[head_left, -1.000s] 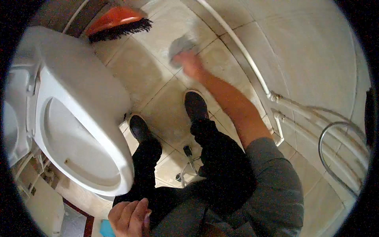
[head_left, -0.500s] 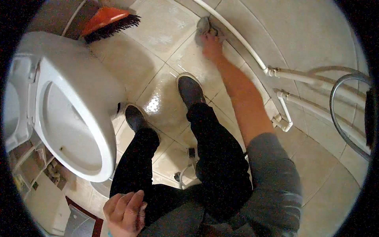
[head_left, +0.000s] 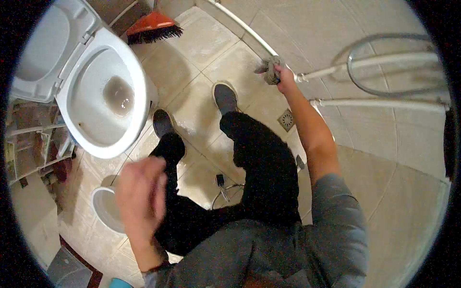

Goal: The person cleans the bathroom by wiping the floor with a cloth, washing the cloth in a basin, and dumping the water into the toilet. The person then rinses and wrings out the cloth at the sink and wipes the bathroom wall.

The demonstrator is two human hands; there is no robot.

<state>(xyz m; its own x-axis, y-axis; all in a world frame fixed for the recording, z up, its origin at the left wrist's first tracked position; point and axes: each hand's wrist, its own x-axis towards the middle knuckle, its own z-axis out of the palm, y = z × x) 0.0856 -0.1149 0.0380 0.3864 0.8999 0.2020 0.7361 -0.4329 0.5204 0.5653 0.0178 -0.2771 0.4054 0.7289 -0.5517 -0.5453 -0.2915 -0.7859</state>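
The right hand [head_left: 284,80] is at the upper centre of the frame, its grip clamped on a bunched grey-brown cloth [head_left: 272,71]. The cloth is just beside the foot of the wall, overlapping the line of a white pipe [head_left: 246,30]; whether it touches the pipe, I cannot tell. Below the hand, a square drain cover [head_left: 286,120] sits in the tiled floor [head_left: 192,96].

The left hand [head_left: 140,192] is at the lower left of centre, blurred, with its fingers bent; I cannot tell whether its grip is apart or together. It is well apart from the cloth. Just beside it, partly behind it in view, is a white bucket [head_left: 93,204].

Between the hands, two dark shoes [head_left: 224,98] stand on the floor. Near the lower centre lies a small black object [head_left: 220,180] by a thin looped hose.

Farther out, the toilet [head_left: 103,151] fills the upper left, its lid raised. An orange broom [head_left: 153,21] with dark bristles is at the top, and a grey hose [head_left: 354,79] loops at the upper right.
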